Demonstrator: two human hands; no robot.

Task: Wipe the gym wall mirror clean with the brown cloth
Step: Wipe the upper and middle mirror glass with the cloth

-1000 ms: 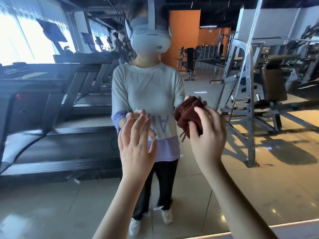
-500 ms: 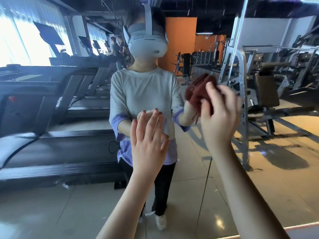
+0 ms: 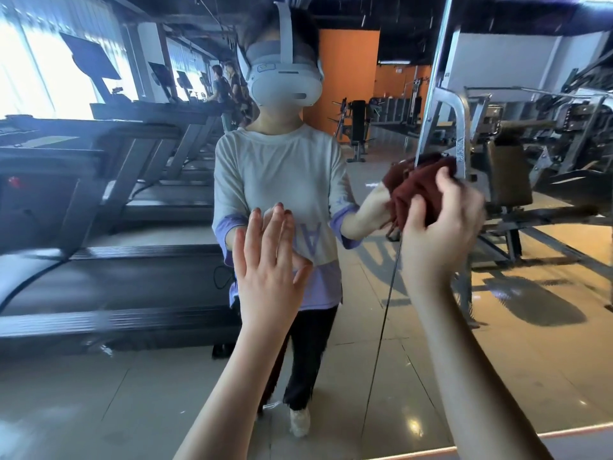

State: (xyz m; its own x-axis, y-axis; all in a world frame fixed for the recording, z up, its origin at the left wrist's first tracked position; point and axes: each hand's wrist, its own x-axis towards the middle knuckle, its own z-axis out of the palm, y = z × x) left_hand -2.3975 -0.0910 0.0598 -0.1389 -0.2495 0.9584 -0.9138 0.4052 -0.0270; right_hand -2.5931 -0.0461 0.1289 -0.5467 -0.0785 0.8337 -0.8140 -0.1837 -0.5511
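Right now: cloth on the glass

The right hand [image 3: 441,234] grips the bunched brown cloth [image 3: 418,190], pressed to the gym wall mirror [image 3: 99,376] at upper right. The left hand [image 3: 268,270] is open with straight fingers, its fingertips meeting their reflection at centre. Reflected treadmills [image 3: 116,180] stand on the left.

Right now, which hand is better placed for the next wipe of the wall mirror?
The right hand: it grips the bunched brown cloth right at the glass of the gym wall mirror. The left hand is open, fingers straight against the glass, holding nothing.
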